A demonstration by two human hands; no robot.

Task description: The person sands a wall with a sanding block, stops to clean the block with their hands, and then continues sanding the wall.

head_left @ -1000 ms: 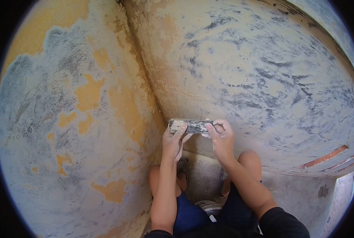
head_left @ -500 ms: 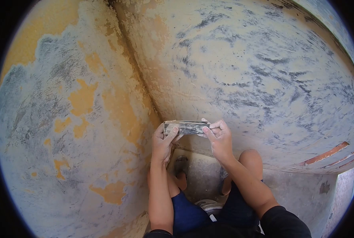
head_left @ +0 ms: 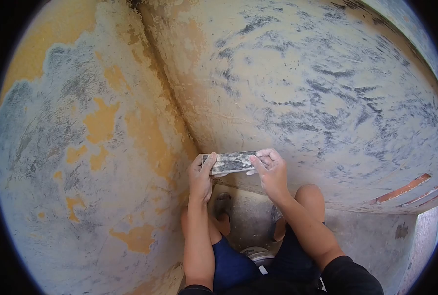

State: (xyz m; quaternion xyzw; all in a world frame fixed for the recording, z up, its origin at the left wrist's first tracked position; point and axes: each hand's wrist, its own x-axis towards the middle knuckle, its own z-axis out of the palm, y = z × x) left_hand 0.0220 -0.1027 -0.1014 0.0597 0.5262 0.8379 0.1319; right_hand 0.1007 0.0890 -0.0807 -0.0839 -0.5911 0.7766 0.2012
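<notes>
A flat, dark rectangular block (head_left: 233, 162) smeared with white dust is held level between both hands, near the foot of the wall corner. My left hand (head_left: 200, 172) grips its left end, with the thumb on the upper face. On the right end, my right hand (head_left: 270, 167) has its thumb on the face and its fingers curled behind. White powder coats the fingers of both hands. What lies behind the block is hidden.
A wall with yellow and grey patches (head_left: 101, 120) rises at the left. Another wall with dark scuffs (head_left: 297, 88) spans the right. Slots (head_left: 403, 189) show low at the right. Below are the concrete floor (head_left: 251, 216), both feet and a round seat or bucket (head_left: 259, 255) between the legs.
The block has tilted so that more of its broad dusty face shows. My left thumb has shifted slightly up and left on it.
</notes>
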